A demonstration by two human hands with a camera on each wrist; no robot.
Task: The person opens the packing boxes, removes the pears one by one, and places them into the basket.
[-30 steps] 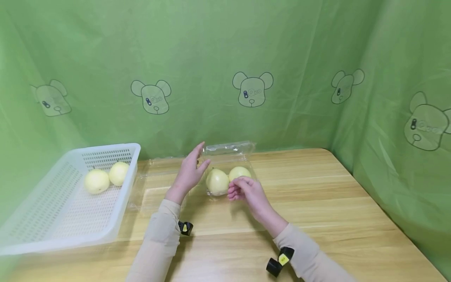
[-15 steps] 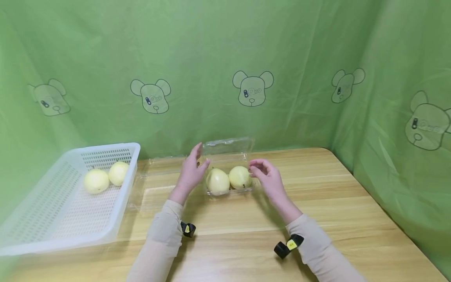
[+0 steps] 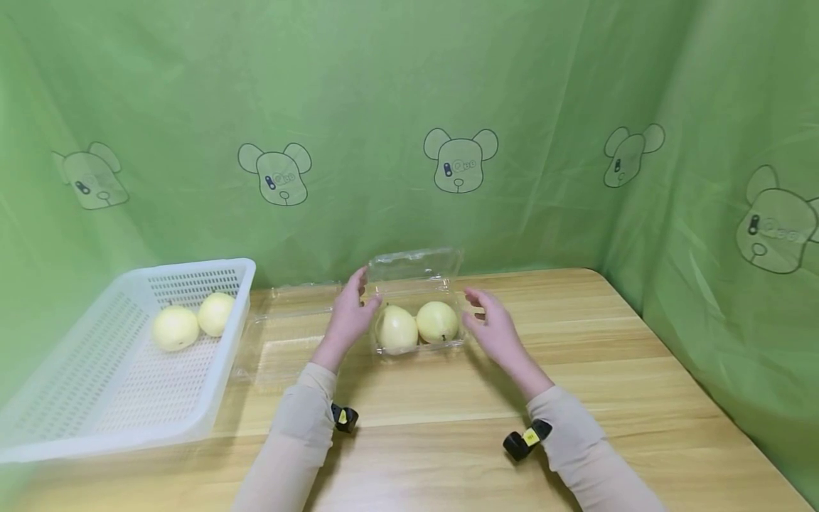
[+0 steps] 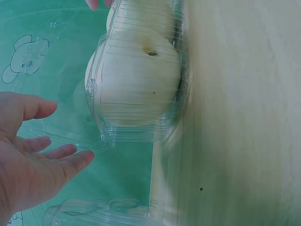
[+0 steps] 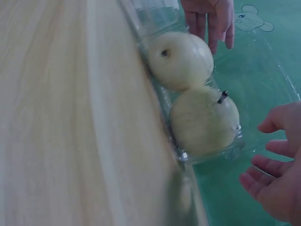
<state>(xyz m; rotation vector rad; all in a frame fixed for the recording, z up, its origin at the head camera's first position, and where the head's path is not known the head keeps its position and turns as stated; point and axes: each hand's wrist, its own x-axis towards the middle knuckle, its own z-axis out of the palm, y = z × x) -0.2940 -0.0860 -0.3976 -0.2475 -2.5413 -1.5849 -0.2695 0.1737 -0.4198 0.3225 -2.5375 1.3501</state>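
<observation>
Two pale yellow-green fruits, the left one [image 3: 397, 330] and the right one [image 3: 437, 322], sit side by side in a clear plastic box whose lid [image 3: 414, 267] stands raised at the back. My left hand [image 3: 348, 313] is at the box's left side, fingers apart; in the left wrist view that hand [image 4: 37, 160] has a gap to the box wall [image 4: 136, 134]. On the other side my right hand [image 3: 495, 328] is beside the box with relaxed fingers. The right wrist view shows this hand [image 5: 277, 165] holding nothing, near the fruit with a stem [image 5: 204, 120].
At the left, a white perforated basket [image 3: 217, 384] holds two more such fruits [image 3: 175, 328]. Between basket and left hand lies more clear plastic packaging [image 3: 281, 348] on the wooden table [image 3: 422, 455]. A green curtain [image 3: 371, 85] with bear-head prints hangs behind and at the sides.
My right hand has moved from in front of the right fruit to the box's right side, uncovering that fruit. The lid stands more upright than a second ago. The left hand has barely shifted.
</observation>
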